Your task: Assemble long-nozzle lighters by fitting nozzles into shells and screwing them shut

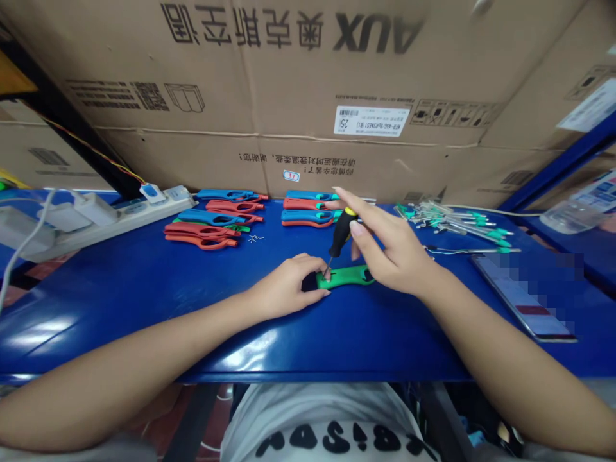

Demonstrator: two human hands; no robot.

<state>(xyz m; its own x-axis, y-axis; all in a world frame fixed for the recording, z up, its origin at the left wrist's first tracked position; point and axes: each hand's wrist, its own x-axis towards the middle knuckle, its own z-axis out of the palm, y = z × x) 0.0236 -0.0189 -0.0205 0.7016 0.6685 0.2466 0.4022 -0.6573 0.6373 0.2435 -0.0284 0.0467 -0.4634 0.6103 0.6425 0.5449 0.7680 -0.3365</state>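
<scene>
A green plastic handle piece (347,276) lies flat on the blue table in front of me. My left hand (291,285) grips its left end between thumb and fingers. My right hand (389,247) holds a screwdriver (341,236) with a black and yellow grip, fingers and thumb around the upper part. The screwdriver leans a little to the right, its thin shaft pointing down at the left end of the green piece. Whether the tip sits on a screw is too small to tell.
Red, blue and green plastic pieces (199,240) lie at the left beside small screws (256,238). More stacked pieces (308,218) lie at the back. Metal rods with green ends (457,224) and a phone (524,301) are at right, a power strip (120,218) at left. Cardboard (289,83) stands behind.
</scene>
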